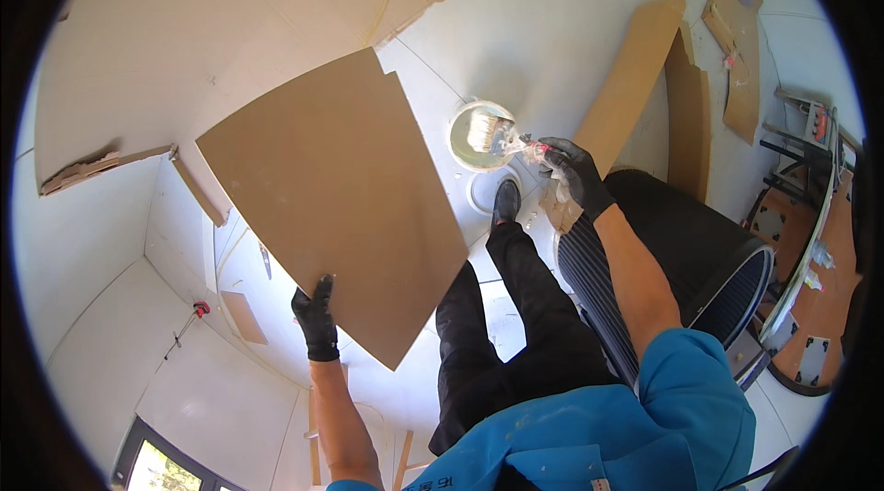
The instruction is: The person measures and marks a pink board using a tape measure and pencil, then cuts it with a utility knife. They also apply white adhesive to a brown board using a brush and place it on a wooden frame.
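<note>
View from a head-worn camera looking down at a person in a blue shirt and black trousers, standing on a white floor. The left hand (316, 318), in a black glove, pinches the lower edge of a large flat brown board (336, 192), thumb on the upper face and fingers hidden beneath, clenched on that edge. The board is held up off the floor, tilted, spreading up and away from the hand. It looks thin, stiff and fairly light, likely to flex or swing when gripped at one edge only; a hold nearer the middle of a long side would probably steady it. The right hand (571, 171), also in a black glove, is closed around the handle of a wide paintbrush (502, 137) together with a crumpled pale rag (562, 207). The bristles sit over an open round bucket (479, 135) of pale liquid on the floor, just ahead of a black shoe (505, 201). The wet brush may drip and its handle may be slippery. More brown board pieces (635, 77) lie on the floor behind, and a dark round bin (709, 252) stands to the right
</note>
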`<action>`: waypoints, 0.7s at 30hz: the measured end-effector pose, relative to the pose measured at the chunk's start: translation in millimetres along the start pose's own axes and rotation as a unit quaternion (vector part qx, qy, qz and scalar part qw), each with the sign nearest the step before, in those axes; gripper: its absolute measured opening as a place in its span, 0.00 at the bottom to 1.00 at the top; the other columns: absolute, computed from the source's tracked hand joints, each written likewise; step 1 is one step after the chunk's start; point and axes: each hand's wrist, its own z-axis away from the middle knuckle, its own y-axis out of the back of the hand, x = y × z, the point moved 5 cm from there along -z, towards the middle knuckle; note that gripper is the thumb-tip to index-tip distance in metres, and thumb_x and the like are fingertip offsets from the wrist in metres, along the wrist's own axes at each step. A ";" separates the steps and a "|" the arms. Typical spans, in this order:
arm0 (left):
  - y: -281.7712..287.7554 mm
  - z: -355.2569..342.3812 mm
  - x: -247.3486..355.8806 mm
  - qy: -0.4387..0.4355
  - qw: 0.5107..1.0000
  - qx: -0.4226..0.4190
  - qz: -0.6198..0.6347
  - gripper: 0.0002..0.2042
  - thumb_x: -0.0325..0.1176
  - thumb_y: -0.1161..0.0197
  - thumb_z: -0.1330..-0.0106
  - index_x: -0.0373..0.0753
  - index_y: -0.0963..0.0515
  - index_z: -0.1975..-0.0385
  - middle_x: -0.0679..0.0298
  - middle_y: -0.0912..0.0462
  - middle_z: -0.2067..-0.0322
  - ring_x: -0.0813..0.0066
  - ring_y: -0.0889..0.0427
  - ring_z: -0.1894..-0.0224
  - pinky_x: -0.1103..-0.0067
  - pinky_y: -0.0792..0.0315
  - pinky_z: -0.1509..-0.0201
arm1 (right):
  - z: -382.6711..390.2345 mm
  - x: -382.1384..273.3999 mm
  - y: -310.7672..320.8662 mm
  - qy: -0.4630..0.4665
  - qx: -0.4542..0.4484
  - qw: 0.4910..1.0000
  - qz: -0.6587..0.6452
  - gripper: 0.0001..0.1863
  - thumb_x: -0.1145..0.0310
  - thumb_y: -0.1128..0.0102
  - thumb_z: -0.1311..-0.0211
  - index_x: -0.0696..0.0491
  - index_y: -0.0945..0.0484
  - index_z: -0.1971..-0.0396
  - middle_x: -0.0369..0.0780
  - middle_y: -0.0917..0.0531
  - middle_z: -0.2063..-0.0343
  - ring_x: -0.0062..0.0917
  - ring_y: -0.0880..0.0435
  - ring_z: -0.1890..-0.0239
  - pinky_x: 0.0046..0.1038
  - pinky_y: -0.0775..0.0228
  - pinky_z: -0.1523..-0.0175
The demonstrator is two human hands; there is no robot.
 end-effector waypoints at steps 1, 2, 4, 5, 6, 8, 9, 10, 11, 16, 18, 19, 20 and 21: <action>-0.3 6.7 5.6 -0.001 1.000 0.000 0.018 0.08 0.29 0.36 0.36 0.32 0.21 0.62 0.69 0.19 0.68 0.82 0.24 0.66 0.81 0.29 0.60 | 2.8 -20.1 -12.8 0.011 -0.038 0.999 0.001 0.21 0.62 0.41 0.35 0.59 0.26 0.48 0.39 0.19 0.60 0.21 0.20 0.60 0.25 0.25 0.53; -0.7 14.7 9.7 -0.002 0.999 0.000 0.037 0.08 0.30 0.36 0.36 0.33 0.21 0.62 0.69 0.19 0.68 0.82 0.24 0.66 0.81 0.29 0.60 | 5.1 -41.5 -25.1 0.023 -0.076 0.997 0.003 0.22 0.61 0.41 0.35 0.59 0.27 0.47 0.39 0.19 0.61 0.21 0.20 0.62 0.25 0.25 0.54; 1.5 25.4 17.2 -0.017 0.997 -0.003 0.079 0.08 0.30 0.37 0.35 0.33 0.21 0.61 0.68 0.19 0.68 0.81 0.24 0.66 0.81 0.29 0.60 | 2.3 -88.9 -66.4 0.060 -0.139 0.988 0.017 0.23 0.59 0.41 0.35 0.60 0.27 0.47 0.38 0.19 0.64 0.20 0.21 0.66 0.25 0.25 0.56; 0.0 31.6 25.7 -0.028 0.996 -0.003 0.090 0.08 0.31 0.37 0.35 0.33 0.21 0.61 0.68 0.19 0.68 0.81 0.24 0.66 0.81 0.29 0.60 | 3.4 -114.1 -86.7 0.087 -0.146 0.985 0.035 0.21 0.60 0.41 0.34 0.60 0.26 0.49 0.38 0.19 0.66 0.20 0.21 0.67 0.25 0.25 0.57; -2.5 39.8 36.6 -0.038 0.994 -0.005 0.102 0.08 0.31 0.37 0.34 0.33 0.21 0.61 0.68 0.19 0.68 0.81 0.24 0.66 0.81 0.29 0.60 | -0.9 -132.7 -102.6 0.116 -0.163 0.978 0.054 0.20 0.62 0.41 0.34 0.60 0.25 0.50 0.37 0.20 0.68 0.19 0.21 0.68 0.25 0.25 0.59; 0.6 56.7 54.9 -0.065 0.994 -0.012 0.085 0.09 0.32 0.38 0.34 0.33 0.21 0.61 0.68 0.19 0.68 0.81 0.23 0.66 0.81 0.29 0.60 | -18.5 -162.1 -116.0 0.140 -0.162 0.973 0.089 0.18 0.63 0.41 0.35 0.60 0.24 0.51 0.36 0.20 0.70 0.19 0.22 0.71 0.24 0.26 0.62; 3.6 64.1 59.6 -0.066 0.992 -0.017 0.103 0.10 0.33 0.38 0.34 0.33 0.22 0.59 0.67 0.19 0.66 0.79 0.23 0.65 0.80 0.28 0.60 | -32.8 -170.7 -119.1 0.138 -0.145 0.974 0.105 0.17 0.64 0.41 0.35 0.60 0.23 0.52 0.36 0.20 0.71 0.18 0.22 0.72 0.23 0.26 0.63; 5.8 71.1 64.5 -0.065 0.990 -0.023 0.121 0.11 0.33 0.38 0.34 0.33 0.22 0.57 0.66 0.18 0.65 0.77 0.22 0.64 0.79 0.28 0.59 | -33.4 -186.0 -124.2 0.135 -0.127 0.975 0.123 0.17 0.64 0.41 0.35 0.60 0.23 0.52 0.36 0.20 0.72 0.18 0.23 0.73 0.23 0.26 0.64; 6.9 77.0 68.7 -0.064 0.988 -0.031 0.139 0.12 0.34 0.38 0.34 0.33 0.23 0.56 0.65 0.18 0.64 0.76 0.21 0.63 0.78 0.27 0.59 | -27.5 -202.6 -119.3 0.123 -0.099 0.979 0.129 0.17 0.64 0.41 0.35 0.61 0.22 0.53 0.37 0.19 0.71 0.17 0.23 0.74 0.21 0.26 0.65; 28.2 98.0 79.9 -0.078 0.981 -0.012 0.176 0.10 0.31 0.40 0.33 0.33 0.23 0.57 0.65 0.18 0.64 0.77 0.21 0.65 0.80 0.26 0.61 | 34.3 -283.7 -161.6 0.243 -0.109 0.956 0.120 0.17 0.63 0.41 0.36 0.60 0.21 0.55 0.39 0.16 0.68 0.18 0.19 0.73 0.22 0.23 0.64; 25.0 103.9 95.3 -0.087 0.974 -0.010 0.210 0.11 0.34 0.37 0.34 0.33 0.21 0.59 0.67 0.18 0.67 0.80 0.22 0.67 0.82 0.28 0.63 | 57.9 -306.6 -178.3 0.308 -0.067 0.939 0.139 0.16 0.65 0.41 0.35 0.60 0.22 0.53 0.40 0.17 0.66 0.18 0.20 0.72 0.22 0.24 0.66; 22.7 105.9 103.6 -0.095 0.973 -0.011 0.209 0.11 0.34 0.37 0.34 0.33 0.21 0.59 0.67 0.18 0.67 0.80 0.22 0.67 0.82 0.28 0.63 | 67.9 -316.7 -187.2 0.339 -0.044 0.928 0.146 0.16 0.66 0.41 0.35 0.60 0.22 0.52 0.40 0.18 0.66 0.18 0.21 0.72 0.22 0.25 0.66; 18.9 105.4 112.5 -0.103 0.973 -0.016 0.207 0.11 0.34 0.37 0.34 0.33 0.21 0.59 0.67 0.18 0.66 0.80 0.22 0.67 0.82 0.28 0.63 | 74.0 -321.2 -196.8 0.428 -0.009 0.879 0.211 0.13 0.69 0.41 0.35 0.59 0.22 0.54 0.39 0.18 0.66 0.17 0.21 0.71 0.24 0.24 0.65; 18.6 108.3 119.9 -0.110 0.973 -0.015 0.204 0.11 0.34 0.36 0.34 0.33 0.21 0.58 0.67 0.18 0.66 0.80 0.22 0.67 0.82 0.28 0.63 | 97.7 -332.1 -221.2 0.518 0.038 0.795 0.314 0.12 0.73 0.43 0.35 0.57 0.23 0.53 0.40 0.18 0.66 0.22 0.19 0.70 0.27 0.24 0.64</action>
